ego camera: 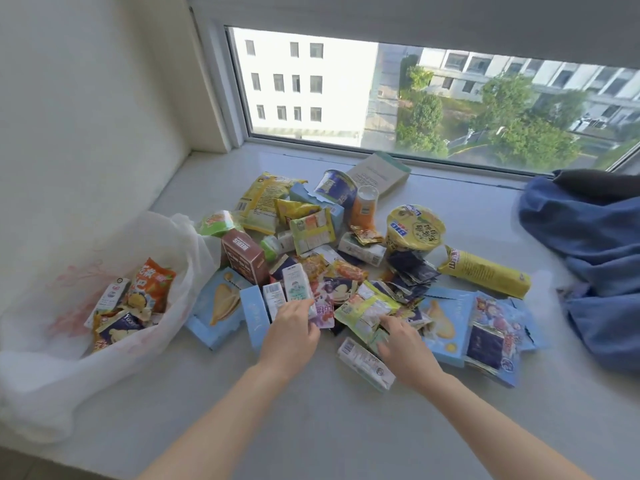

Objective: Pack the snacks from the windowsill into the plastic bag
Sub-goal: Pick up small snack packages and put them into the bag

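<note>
Early-to-middle of the packing, by the look of it. White plastic bag (194,251) slumped open at the left end of the windowsill (311,417), already holding a handful of packets (an orange packet (152,282) on top, a few smaller ones under it). Most of the snack pile (332,258) not yet bagged, spread over the middle of the sill just right of the bag: brown carton (242,254), yellow noodle cup (415,230), yellow cracker sleeve (485,275), pale blue boxes (221,306), a heap of dark sachets (412,271).

Both hands down at the near edge of the pile, lining up the next grab. Left hand (292,327) laid over the foot of a small white carton (294,282) and a purple packet (325,308), fingertips tucked out of sight, so can't tell a real hold from plain touching. Right hand (405,344) loosely spread, index finger resting on a green-and-yellow packet (367,306), thumb apart from it, nothing pinched as far as visible.

Next move, best guess: close on those pieces, lift clear, swing left, drop through the bag's mouth. Worth watching that floppy rim, probably needs one hand to keep it open. Slippery foil likely to slide out of a loose grab, too. Blue cloth (588,244) at the right end well apart, not part of the job.
</note>
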